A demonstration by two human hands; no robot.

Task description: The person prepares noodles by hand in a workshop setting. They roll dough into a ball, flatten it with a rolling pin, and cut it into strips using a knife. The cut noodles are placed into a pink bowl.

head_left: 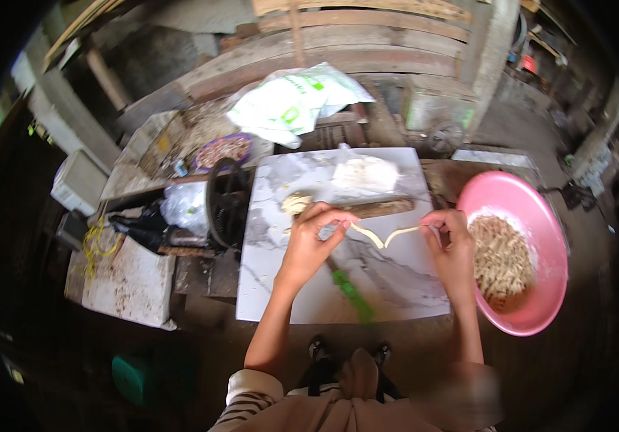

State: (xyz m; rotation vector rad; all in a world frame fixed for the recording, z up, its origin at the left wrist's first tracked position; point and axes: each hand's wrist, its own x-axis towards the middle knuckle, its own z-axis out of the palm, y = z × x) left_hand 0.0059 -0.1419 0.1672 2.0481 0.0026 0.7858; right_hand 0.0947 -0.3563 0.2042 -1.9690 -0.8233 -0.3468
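Observation:
My left hand pinches a pale strip of dough between thumb and fingertips. Another pale strip of dough hangs from the pinched fingers of my right hand. The strips' low ends come together in a V above the marble-patterned board; whether they still join, I cannot tell. Beyond my left hand sits a lump of dough. A brown wooden rolling pin lies behind the strips. Below them is a knife with a green handle, its blade partly hidden by my left hand.
Right of the board, a pink basin contains many small dough pieces. White powder in clear plastic lies at the board's back. Left stand a dark wheel and a purple-rimmed dish. Behind is a white sack.

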